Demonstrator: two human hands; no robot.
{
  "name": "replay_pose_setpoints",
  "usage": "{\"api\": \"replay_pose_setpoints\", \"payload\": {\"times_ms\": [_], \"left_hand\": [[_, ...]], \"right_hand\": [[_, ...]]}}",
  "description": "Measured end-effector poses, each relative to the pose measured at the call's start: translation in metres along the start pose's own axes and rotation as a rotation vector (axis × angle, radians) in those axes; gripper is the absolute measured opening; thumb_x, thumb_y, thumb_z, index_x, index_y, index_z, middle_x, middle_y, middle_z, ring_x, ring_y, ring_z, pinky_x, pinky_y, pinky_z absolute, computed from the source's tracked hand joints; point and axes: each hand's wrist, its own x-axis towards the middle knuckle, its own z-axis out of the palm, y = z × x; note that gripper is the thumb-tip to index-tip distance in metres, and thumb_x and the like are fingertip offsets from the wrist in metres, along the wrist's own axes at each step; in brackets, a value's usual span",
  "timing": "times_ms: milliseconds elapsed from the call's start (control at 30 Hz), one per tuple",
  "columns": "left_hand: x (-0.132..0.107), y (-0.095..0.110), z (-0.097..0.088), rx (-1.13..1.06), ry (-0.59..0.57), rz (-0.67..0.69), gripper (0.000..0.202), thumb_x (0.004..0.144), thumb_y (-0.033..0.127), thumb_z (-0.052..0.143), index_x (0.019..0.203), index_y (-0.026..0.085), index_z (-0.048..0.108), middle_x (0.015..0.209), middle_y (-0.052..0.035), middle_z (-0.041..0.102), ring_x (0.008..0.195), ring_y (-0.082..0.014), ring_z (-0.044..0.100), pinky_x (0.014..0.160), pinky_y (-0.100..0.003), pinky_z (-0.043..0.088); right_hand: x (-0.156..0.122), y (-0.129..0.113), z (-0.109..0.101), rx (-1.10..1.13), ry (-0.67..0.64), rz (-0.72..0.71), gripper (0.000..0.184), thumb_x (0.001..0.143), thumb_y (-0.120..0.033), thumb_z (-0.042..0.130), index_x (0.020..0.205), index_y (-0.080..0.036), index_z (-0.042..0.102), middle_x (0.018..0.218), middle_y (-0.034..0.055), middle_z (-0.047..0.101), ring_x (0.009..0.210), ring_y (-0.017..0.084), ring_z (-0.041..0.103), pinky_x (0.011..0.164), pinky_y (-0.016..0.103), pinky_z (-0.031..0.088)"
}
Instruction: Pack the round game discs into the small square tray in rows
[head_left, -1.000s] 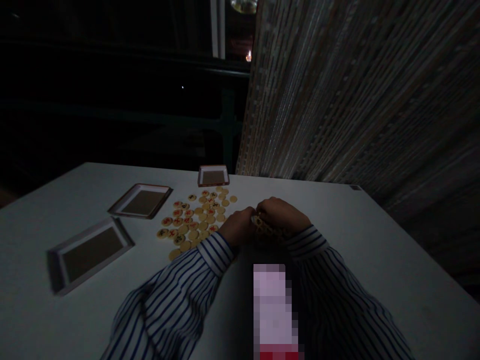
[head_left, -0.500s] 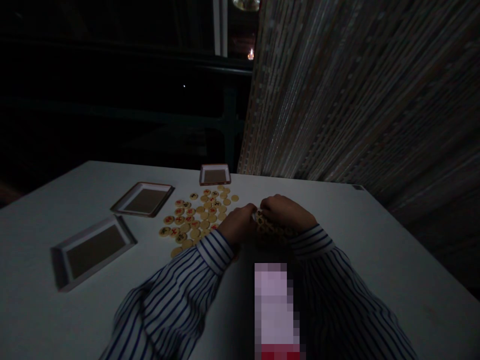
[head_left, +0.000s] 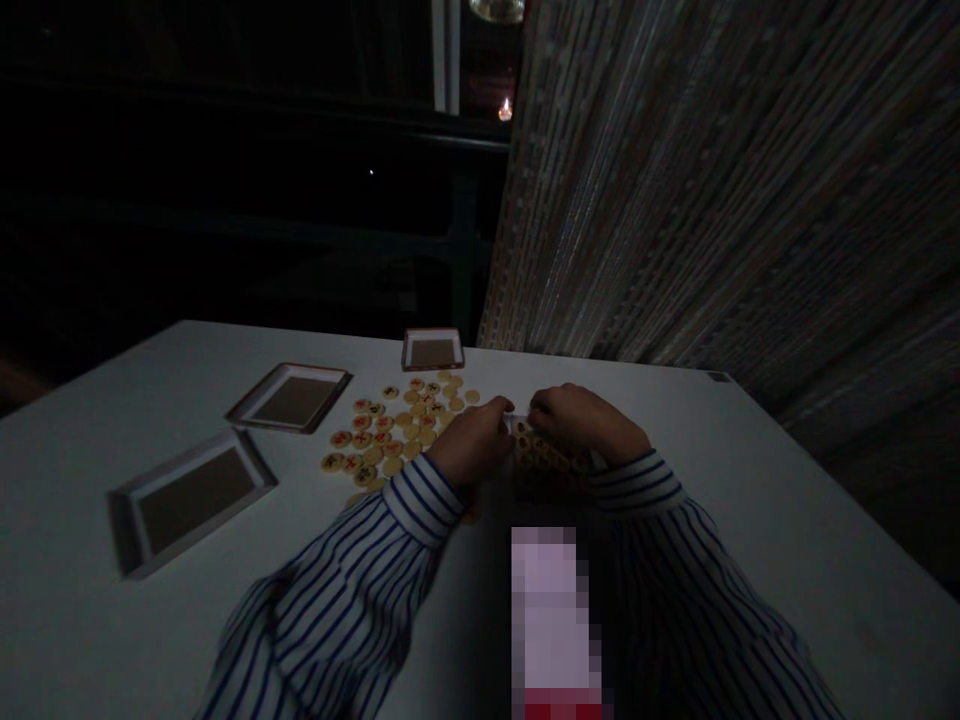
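Note:
My left hand [head_left: 474, 440] is curled at the left side of a small box [head_left: 517, 414], thumb at its far left corner. Round Chinese chess pieces [head_left: 547, 452] lie in rows inside that box. Over the box's far right part, my right hand [head_left: 589, 418] has its fingers bent and closed; whatever they hold is hidden. More loose Chinese chess pieces [head_left: 411, 432] are scattered on the white table [head_left: 750, 520] left of my left hand, some with red marks, some with dark marks, others plain side up.
Three shallow trays or lids stand on the table: a near left one [head_left: 195, 500], another behind it [head_left: 292, 398], and a small one [head_left: 433, 350] at the far edge. A string curtain [head_left: 637, 200] hangs beyond the table on the right. The room is dim.
My right hand has shifted slightly right and opened a gap from my left hand, so more of the pieces in the box show. The left hand stays at the box's side.

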Motion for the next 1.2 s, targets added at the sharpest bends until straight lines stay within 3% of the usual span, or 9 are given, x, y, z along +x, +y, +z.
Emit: {"api": "replay_pose_setpoints", "payload": {"times_ms": [200,500,633,767,900,1200], "left_hand": [[-0.001,-0.011,-0.022,-0.017,0.003,0.0,0.033,0.077,0.025,0.053,0.109,0.018,0.056,0.096,-0.0062,0.067,0.086,-0.0176,0.062,0.075,-0.027,0.046],[0.002,-0.047,-0.052,-0.079,0.081,-0.032,0.034,0.078,0.032,0.052,0.109,0.016,0.056,0.098,-0.0059,0.067,0.087,-0.0169,0.062,0.075,-0.026,0.048],[0.002,-0.059,-0.065,-0.015,0.12,-0.111,0.032,0.078,0.03,0.051,0.108,0.017,0.057,0.099,-0.0052,0.067,0.086,-0.0166,0.063,0.073,-0.024,0.048],[-0.002,-0.067,-0.077,0.203,0.146,-0.262,0.034,0.079,0.032,0.051,0.11,0.019,0.057,0.102,-0.0067,0.067,0.09,-0.0203,0.063,0.074,-0.027,0.047],[-0.007,-0.078,-0.083,0.287,0.117,-0.325,0.04,0.081,0.039,0.048,0.114,0.016,0.055,0.107,-0.0101,0.065,0.094,-0.0219,0.062,0.076,-0.028,0.047],[-0.008,-0.099,-0.085,0.297,0.084,-0.337,0.043,0.08,0.036,0.047,0.12,0.018,0.053,0.114,-0.0092,0.063,0.101,-0.021,0.06,0.082,-0.027,0.046]], "right_hand": [[-0.003,-0.003,-0.005,-0.017,0.013,0.009,0.032,0.086,-0.034,0.04,0.097,-0.016,0.064,0.093,0.0122,0.067,0.086,0.022,0.061,0.069,0.029,0.04],[-0.006,-0.013,-0.012,-0.05,0.044,0.025,0.036,0.09,-0.035,0.034,0.104,-0.017,0.061,0.101,0.0116,0.066,0.093,0.023,0.06,0.073,0.031,0.04],[-0.005,-0.015,-0.013,-0.038,0.107,0.02,0.035,0.089,-0.034,0.036,0.106,-0.017,0.061,0.103,0.0106,0.067,0.095,0.023,0.06,0.075,0.031,0.041],[-0.004,-0.016,-0.012,-0.024,0.159,0.006,0.035,0.089,-0.033,0.037,0.109,-0.017,0.061,0.105,0.0105,0.066,0.098,0.022,0.059,0.079,0.031,0.041],[-0.002,-0.018,-0.012,-0.016,0.199,-0.005,0.034,0.088,-0.031,0.038,0.108,-0.016,0.061,0.105,0.0102,0.067,0.098,0.022,0.059,0.081,0.031,0.041],[0.006,-0.027,-0.015,-0.017,0.226,-0.022,0.033,0.088,-0.032,0.039,0.107,-0.016,0.061,0.104,0.0098,0.067,0.097,0.021,0.059,0.082,0.03,0.041]]}}
